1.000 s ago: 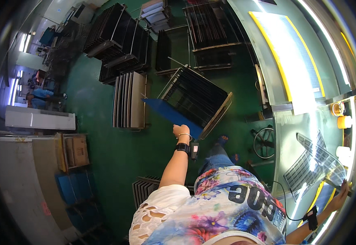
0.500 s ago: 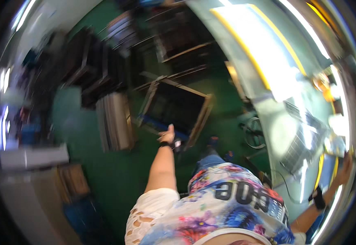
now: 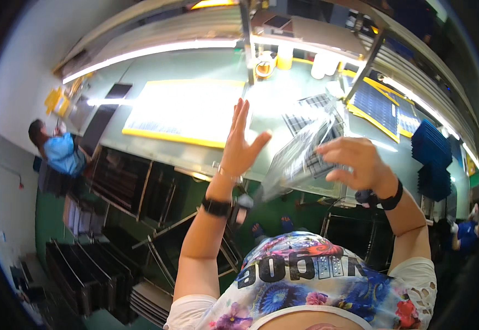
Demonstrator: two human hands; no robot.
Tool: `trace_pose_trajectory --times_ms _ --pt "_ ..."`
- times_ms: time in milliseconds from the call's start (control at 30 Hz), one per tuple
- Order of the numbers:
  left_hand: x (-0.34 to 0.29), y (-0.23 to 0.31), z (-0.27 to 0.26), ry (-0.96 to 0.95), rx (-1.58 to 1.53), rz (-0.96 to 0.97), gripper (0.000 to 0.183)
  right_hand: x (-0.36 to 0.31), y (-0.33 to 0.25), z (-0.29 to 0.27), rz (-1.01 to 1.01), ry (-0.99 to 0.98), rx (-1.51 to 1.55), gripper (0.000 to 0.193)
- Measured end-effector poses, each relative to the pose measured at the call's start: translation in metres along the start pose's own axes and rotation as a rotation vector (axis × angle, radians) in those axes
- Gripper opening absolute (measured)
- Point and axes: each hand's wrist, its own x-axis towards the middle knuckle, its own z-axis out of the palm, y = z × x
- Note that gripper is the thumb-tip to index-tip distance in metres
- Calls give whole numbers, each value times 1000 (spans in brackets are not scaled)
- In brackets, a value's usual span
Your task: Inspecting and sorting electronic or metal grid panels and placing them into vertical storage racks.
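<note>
My left hand (image 3: 241, 144) is raised over the front of the pale workbench (image 3: 206, 157), its fingers stretched up, thumb apart and nothing held. To its right a crumpled sheet of clear plastic film (image 3: 297, 157) slants across the bench edge. Beside that film, my right hand (image 3: 360, 162) has its fingers half bent, with a gap between them and the thumb; whether a fingertip touches the film is hard to tell. Behind and partly under the film lies a dark panel with a grid pattern (image 3: 316, 104).
A bright white panel with yellow edging (image 3: 179, 113) lies on the bench. Yellow-edged blue panels (image 3: 380, 104) and stacked blue corrugated pieces (image 3: 432, 148) are farther right. Dark racks (image 3: 121, 179) stand below on the green floor. A person in blue (image 3: 63, 154) sits at far left.
My view has turned right, from the floor racks to the workbench. My left hand has come up from above a rack, and my right hand has moved from the far right to before me.
</note>
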Motion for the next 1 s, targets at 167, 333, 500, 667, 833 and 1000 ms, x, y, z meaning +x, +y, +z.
trace_pose_trajectory --times_ms 167,333,500,667,833,1000 --pt "56 -111 49 -273 -113 -164 87 -27 -12 8 -29 -2 53 18" --pt "62 -106 92 -580 -815 -348 58 -43 -32 -5 11 65 32 16" --pt "45 -43 80 -474 -550 -360 22 -98 -11 -41 576 58 -110 10" --pt "12 -7 113 -462 -381 -283 21 -103 11 -13 563 350 -372 37" --pt "0 26 124 -559 -249 -249 19 -97 38 30 614 435 -63 33" --pt "13 62 129 -527 -308 -202 22 -96 30 45 650 579 56 16"
